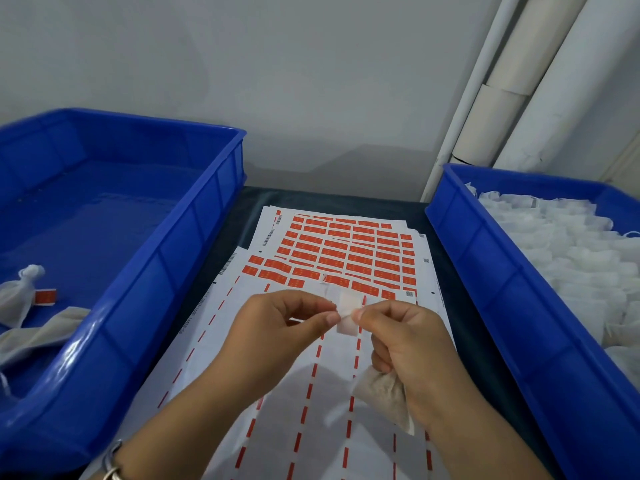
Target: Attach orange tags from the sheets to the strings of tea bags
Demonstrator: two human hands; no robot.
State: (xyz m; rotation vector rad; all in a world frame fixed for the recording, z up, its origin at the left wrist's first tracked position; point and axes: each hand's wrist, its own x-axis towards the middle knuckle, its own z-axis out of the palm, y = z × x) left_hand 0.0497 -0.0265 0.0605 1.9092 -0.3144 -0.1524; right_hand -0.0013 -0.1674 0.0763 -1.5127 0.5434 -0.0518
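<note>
White backing out, a peeled tag (347, 315) is pinched between the left hand (277, 336) and right hand (408, 344) above the tag sheets (346, 251), likely for folding onto a string; right's lower fingers clamp the tea bag (384, 393).

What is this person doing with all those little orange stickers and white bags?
A person is putting tags on tea bags. Both hands hold a peeled tag, pale side up, pinched between the left hand and right hand. The right hand also holds a tea bag in its lower fingers. Sheets of orange tags lie on the table between two blue bins: the right bin is full of untagged bags, the left bin holds a few finished ones.
</note>
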